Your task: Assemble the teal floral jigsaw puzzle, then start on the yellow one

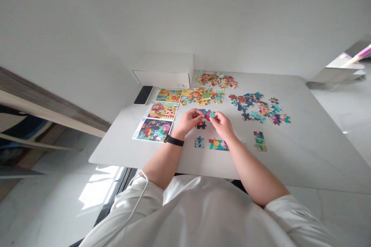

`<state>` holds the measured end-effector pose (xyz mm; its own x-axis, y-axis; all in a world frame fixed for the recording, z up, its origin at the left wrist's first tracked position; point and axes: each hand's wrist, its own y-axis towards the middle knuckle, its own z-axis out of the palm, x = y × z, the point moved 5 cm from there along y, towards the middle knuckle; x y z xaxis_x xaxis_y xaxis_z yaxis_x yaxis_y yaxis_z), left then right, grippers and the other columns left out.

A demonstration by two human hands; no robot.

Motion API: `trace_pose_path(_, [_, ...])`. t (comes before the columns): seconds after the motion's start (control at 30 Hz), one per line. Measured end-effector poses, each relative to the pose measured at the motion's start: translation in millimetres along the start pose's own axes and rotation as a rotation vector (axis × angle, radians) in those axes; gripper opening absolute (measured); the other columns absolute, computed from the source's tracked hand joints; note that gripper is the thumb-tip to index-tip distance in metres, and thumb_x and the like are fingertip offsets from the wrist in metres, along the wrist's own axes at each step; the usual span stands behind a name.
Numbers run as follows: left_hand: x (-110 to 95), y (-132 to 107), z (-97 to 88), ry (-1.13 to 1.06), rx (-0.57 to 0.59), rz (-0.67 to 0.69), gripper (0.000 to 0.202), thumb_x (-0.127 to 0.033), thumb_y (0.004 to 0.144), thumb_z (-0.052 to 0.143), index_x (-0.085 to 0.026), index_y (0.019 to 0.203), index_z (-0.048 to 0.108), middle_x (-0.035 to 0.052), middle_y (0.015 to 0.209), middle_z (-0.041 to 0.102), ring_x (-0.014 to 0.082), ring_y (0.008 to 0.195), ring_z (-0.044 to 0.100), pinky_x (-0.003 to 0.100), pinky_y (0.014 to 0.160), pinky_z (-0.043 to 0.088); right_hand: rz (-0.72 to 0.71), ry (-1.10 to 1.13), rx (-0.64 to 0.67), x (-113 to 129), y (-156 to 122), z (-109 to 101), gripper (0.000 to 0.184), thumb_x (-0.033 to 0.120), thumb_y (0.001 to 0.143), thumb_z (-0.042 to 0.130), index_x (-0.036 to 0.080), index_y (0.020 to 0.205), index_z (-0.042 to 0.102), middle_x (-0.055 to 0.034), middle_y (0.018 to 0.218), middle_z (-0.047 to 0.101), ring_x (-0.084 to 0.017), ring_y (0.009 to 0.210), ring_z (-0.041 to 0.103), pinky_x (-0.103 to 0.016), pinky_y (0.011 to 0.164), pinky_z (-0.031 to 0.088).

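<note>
Over the white table, my left hand and my right hand meet at the middle. Both pinch small jigsaw pieces, red, blue and teal, held together between the fingertips. My left wrist wears a black band. Just below the hands lie a dark blue piece, a small leafy piece and a joined strip of pieces. Another joined pair lies to the right.
A sheet with three reference pictures lies left of my hands. Loose piece piles sit behind: orange-yellow, red-mixed, blue-teal. A white box and a black phone are at the back left.
</note>
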<state>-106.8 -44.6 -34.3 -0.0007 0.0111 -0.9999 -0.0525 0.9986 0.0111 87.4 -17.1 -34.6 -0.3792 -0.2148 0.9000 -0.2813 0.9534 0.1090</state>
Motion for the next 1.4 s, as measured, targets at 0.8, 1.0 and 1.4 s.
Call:
trace_pose_path(0.8, [-15,-5,-2.1,0.087,0.017,0.074,0.046,-0.061,0.084,0.087,-0.017,0.092,0.075,0.0008,0.074,0.067,0.0109,0.06,0.053,0.025,0.057,0.042,-0.078,-0.007,0.136,5,-6,8,0.034,0.039,0.096,0.063,0.027,0.126,0.073,-0.0018,0.093,0.078,-0.021,0.084,0.074,-0.034,0.086,0.058])
trace_pose_path(1.0, [-6,-3,3.8,-0.099,0.088,0.006,0.053,-0.054,0.075,0.097,-0.018,0.101,0.069,0.0016,0.081,0.071,0.0127,0.066,0.065,0.025,0.062,0.051,0.058,0.22,0.122,-6,0,10,0.024,0.046,0.092,0.066,0.027,0.106,0.064,-0.002,0.095,0.08,-0.022,0.081,0.078,-0.035,0.079,0.062])
trace_pose_path(1.4, [-30,-14,-26.2,0.035,-0.005,0.033,0.041,-0.049,0.08,0.091,-0.017,0.098,0.073,0.0046,0.083,0.076,0.015,0.07,0.07,0.025,0.059,0.054,-0.009,0.015,0.334,5,-9,14,0.018,0.043,0.09,0.073,0.026,0.096,0.075,-0.0015,0.09,0.082,-0.022,0.083,0.075,-0.035,0.081,0.058])
